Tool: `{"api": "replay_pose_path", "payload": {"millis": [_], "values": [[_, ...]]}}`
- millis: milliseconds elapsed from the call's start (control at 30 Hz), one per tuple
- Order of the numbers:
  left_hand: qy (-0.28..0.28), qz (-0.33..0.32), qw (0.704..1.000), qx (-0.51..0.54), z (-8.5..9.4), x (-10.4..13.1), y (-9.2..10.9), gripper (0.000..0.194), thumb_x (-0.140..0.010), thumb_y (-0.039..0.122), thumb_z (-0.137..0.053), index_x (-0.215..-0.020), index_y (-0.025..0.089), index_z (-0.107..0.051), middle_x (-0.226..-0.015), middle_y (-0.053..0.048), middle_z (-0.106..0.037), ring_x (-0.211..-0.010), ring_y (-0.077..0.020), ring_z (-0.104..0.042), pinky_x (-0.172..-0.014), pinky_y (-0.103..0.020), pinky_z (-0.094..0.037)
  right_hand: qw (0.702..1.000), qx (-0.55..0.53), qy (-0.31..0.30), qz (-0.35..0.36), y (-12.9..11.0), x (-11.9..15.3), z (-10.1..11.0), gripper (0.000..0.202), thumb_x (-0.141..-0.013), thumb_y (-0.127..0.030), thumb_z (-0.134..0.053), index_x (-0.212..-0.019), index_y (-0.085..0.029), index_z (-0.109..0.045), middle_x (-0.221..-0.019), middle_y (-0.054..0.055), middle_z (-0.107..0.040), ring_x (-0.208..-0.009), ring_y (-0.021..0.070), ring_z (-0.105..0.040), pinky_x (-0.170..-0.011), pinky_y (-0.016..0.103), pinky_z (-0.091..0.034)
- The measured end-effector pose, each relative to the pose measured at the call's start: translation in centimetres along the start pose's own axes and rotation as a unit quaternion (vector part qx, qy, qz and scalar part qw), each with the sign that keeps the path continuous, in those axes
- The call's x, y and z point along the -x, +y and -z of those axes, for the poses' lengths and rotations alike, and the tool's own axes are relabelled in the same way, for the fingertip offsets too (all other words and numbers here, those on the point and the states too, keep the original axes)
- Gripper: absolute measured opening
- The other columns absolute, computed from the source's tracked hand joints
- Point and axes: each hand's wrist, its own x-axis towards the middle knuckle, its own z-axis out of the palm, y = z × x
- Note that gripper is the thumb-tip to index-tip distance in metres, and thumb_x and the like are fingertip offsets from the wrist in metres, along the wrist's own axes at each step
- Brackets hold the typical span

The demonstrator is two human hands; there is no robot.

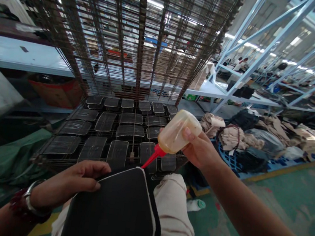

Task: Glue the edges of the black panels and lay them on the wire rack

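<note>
A black panel (114, 212) with rounded corners and a pale line along its border lies across my lap. My left hand (77, 181) grips its upper left edge, thumb on top and fingers at the rim. In my right hand (199, 148) is a translucent squeeze bottle (177, 134), tipped downward and partly filled with yellowish liquid. Its red nozzle (154, 156) points at the panel's top corner, with the tip at or very near the pale line. The far fingers of my right hand are hidden behind the bottle.
Ahead stands a wire drying rack (140, 35), its lower shelf holding several black panels (129, 132) with pale borders. Folded tan cloth bundles (230, 136) lie to the right. A capped bottle (195, 205) rests on the green floor, and green cloth (12, 150) lies left.
</note>
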Motion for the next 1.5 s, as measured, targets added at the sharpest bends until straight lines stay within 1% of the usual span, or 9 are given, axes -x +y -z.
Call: {"api": "replay_pose_path", "payload": {"millis": [133,300,467,700,833,1033,1200,1367,1500], "values": [[0.002,0.004,1.0,0.009,-0.1,0.0,0.0,0.018,-0.067,0.026,-0.077,-0.084,0.02,-0.077,-0.078,-0.002,-0.075,-0.067,-0.0165,-0.063,-0.062,-0.024,-0.047,1.0,-0.007,0.002,-0.002,0.0,0.1,0.0,0.038,-0.078,-0.045,-0.082,-0.109,-0.024,-0.072,-0.099,0.006,-0.077,-0.102,0.0283,-0.072,-0.091,0.042,-0.059],[0.004,-0.002,1.0,0.004,0.2,-0.1,-0.2,0.017,-0.067,0.026,-0.076,-0.084,0.021,-0.077,-0.079,-0.002,-0.074,-0.067,-0.0166,-0.063,-0.063,-0.025,-0.048,1.0,-0.012,0.01,0.003,0.1,0.1,0.1,0.03,-0.077,-0.044,-0.083,-0.096,-0.023,-0.075,-0.097,0.006,-0.078,-0.104,0.0294,-0.071,-0.092,0.043,-0.059],[0.018,-0.001,1.0,-0.002,0.0,0.1,0.0,0.018,-0.065,0.028,-0.077,-0.081,0.021,-0.077,-0.077,-0.003,-0.074,-0.065,-0.0173,-0.062,-0.061,-0.025,-0.047,1.0,-0.014,0.015,-0.003,0.5,0.3,0.2,0.031,-0.077,-0.045,-0.082,-0.096,-0.022,-0.074,-0.097,0.007,-0.078,-0.106,0.0302,-0.071,-0.092,0.044,-0.059],[0.028,0.008,0.999,0.036,0.0,-0.1,0.1,0.02,-0.062,0.027,-0.08,-0.081,0.021,-0.078,-0.075,-0.002,-0.073,-0.063,-0.0171,-0.062,-0.059,-0.026,-0.048,0.999,-0.018,0.03,-0.005,0.8,0.7,0.3,0.031,-0.075,-0.047,-0.083,-0.093,-0.024,-0.074,-0.095,0.007,-0.078,-0.105,0.0301,-0.071,-0.094,0.045,-0.058],[0.019,0.01,0.999,0.036,0.3,-0.4,-0.1,0.018,-0.063,0.026,-0.08,-0.079,0.02,-0.078,-0.075,-0.003,-0.073,-0.063,-0.0161,-0.062,-0.06,-0.024,-0.048,0.999,-0.033,0.025,-0.006,0.9,1.3,0.4,0.034,-0.076,-0.047,-0.082,-0.1,-0.025,-0.074,-0.097,0.007,-0.078,-0.104,0.0304,-0.071,-0.095,0.045,-0.058],[0.029,0.015,0.999,0.041,0.4,-0.5,0.0,0.02,-0.062,0.026,-0.081,-0.082,0.019,-0.078,-0.076,-0.003,-0.074,-0.064,-0.0167,-0.062,-0.06,-0.025,-0.048,0.999,-0.033,0.014,-0.021,1.1,2.3,0.9,0.037,-0.08,-0.049,-0.078,-0.105,-0.023,-0.073,-0.104,0.009,-0.078,-0.105,0.0314,-0.071,-0.096,0.046,-0.057],[0.045,0.013,0.997,0.059,0.5,-0.8,-0.2,0.021,-0.061,0.023,-0.079,-0.082,0.02,-0.078,-0.075,0.001,-0.076,-0.066,-0.0175,-0.065,-0.063,-0.025,-0.051,0.998,-0.057,0.012,-0.04,1.1,3.4,1.1,0.041,-0.08,-0.048,-0.078,-0.111,-0.022,-0.072,-0.108,0.011,-0.077,-0.102,0.0285,-0.072,-0.095,0.04,-0.057],[0.061,0.017,0.997,0.054,0.5,-1.1,0.0,0.022,-0.059,0.022,-0.079,-0.081,0.02,-0.078,-0.076,-0.001,-0.077,-0.066,-0.0178,-0.066,-0.064,-0.026,-0.053,0.996,-0.077,0.018,-0.044,0.9,4.2,0.9,0.042,-0.076,-0.047,-0.081,-0.108,-0.021,-0.073,-0.099,0.011,-0.078,-0.103,0.0335,-0.072,-0.097,0.05,-0.055],[0.075,0.017,0.996,0.052,0.4,-1.1,0.5,0.022,-0.055,0.023,-0.082,-0.077,0.019,-0.079,-0.073,-0.004,-0.076,-0.062,-0.0185,-0.066,-0.059,-0.026,-0.054,0.995,-0.088,0.02,-0.047,0.8,4.9,0.8,0.04,-0.076,-0.047,-0.081,-0.105,-0.021,-0.074,-0.099,0.012,-0.078,-0.106,0.0349,-0.071,-0.098,0.052,-0.054]]}}
